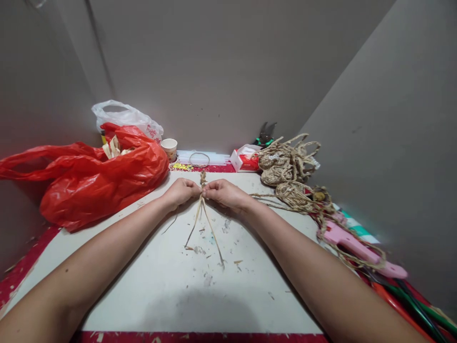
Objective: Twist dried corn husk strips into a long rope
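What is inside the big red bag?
Pale, straw-coloured strips poke out of the red bag's open mouth. The plastic hides whatever lies deeper inside.

Both hands (203, 193) pinched on a straw braid (203, 183) above the white table (171, 281)

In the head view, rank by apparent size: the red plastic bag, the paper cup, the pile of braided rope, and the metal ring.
1. red plastic bag, by far the largest.
2. pile of braided rope.
3. and 4. metal ring and paper cup look alike; no firm ranking.
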{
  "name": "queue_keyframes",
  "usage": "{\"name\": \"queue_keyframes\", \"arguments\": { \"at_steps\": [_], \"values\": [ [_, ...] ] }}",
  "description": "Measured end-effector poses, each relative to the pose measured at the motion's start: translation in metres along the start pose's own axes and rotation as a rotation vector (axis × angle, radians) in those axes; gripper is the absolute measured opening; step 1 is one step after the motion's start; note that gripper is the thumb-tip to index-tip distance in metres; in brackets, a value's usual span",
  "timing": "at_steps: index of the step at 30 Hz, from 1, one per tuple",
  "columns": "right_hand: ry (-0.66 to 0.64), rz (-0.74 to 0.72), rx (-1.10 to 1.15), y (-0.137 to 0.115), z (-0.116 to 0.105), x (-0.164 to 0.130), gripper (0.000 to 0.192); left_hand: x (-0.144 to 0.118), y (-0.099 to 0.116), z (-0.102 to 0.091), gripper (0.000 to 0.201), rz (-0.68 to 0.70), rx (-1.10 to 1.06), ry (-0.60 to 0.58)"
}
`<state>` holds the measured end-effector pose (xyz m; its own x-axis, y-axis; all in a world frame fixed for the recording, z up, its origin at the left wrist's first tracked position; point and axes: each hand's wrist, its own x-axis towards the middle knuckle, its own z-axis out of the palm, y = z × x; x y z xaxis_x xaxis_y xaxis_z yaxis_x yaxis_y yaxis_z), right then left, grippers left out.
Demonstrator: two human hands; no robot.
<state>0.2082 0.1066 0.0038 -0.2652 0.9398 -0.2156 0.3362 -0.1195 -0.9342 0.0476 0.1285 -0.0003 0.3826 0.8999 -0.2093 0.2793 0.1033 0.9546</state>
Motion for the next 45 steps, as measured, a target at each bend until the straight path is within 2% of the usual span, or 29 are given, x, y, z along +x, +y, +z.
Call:
{"name": "queue_keyframes", "arguments": {
  "at_steps": [8, 10, 14, 16, 20, 24, 26, 29, 32, 39, 45],
  "values": [
    [-0.071, 0.02, -0.072, -0.001, -0.01, -0.002, 0.017, 0.006, 0.0, -0.007, 0.012, -0.103, -0.221, -0.04],
    [0.039, 0.005, -0.182, -0.003, -0.012, -0.004, 0.017, 0.007, 0.001, -0.009, 0.01, -0.119, -0.265, -0.033],
    [0.474, -0.198, -0.605, -0.012, -0.006, -0.013, 0.018, 0.008, 0.003, -0.008, 0.011, -0.131, -0.294, -0.009],
    [0.538, -0.224, -0.744, -0.017, 0.003, -0.019, 0.023, 0.008, 0.003, -0.007, 0.012, -0.127, -0.292, -0.003],
    [0.379, -0.086, -0.791, -0.017, 0.025, -0.022, 0.039, 0.008, 0.001, -0.005, 0.012, -0.108, -0.267, 0.01],
    [0.39, -0.115, -0.725, -0.006, 0.031, -0.012, 0.027, 0.007, 0.002, -0.006, 0.014, -0.098, -0.258, 0.013],
    [0.332, -0.077, -0.579, -0.003, 0.027, -0.008, 0.021, 0.006, 0.003, -0.007, 0.014, -0.106, -0.259, -0.004],
    [0.126, 0.038, -0.229, -0.005, 0.016, -0.009, 0.015, 0.006, 0.003, -0.009, 0.012, -0.114, -0.272, -0.042],
    [-0.015, 0.027, -0.052, -0.009, 0.004, -0.011, 0.015, 0.006, 0.003, -0.011, 0.009, -0.113, -0.288, -0.074],
    [0.134, -0.088, -0.235, -0.005, -0.007, -0.009, 0.013, 0.008, 0.001, -0.011, 0.005, -0.12, -0.276, -0.062],
    [0.008, 0.009, -0.168, -0.003, -0.009, -0.009, 0.015, 0.009, 0.0, -0.012, 0.003, -0.119, -0.262, -0.079]
  ]
}}
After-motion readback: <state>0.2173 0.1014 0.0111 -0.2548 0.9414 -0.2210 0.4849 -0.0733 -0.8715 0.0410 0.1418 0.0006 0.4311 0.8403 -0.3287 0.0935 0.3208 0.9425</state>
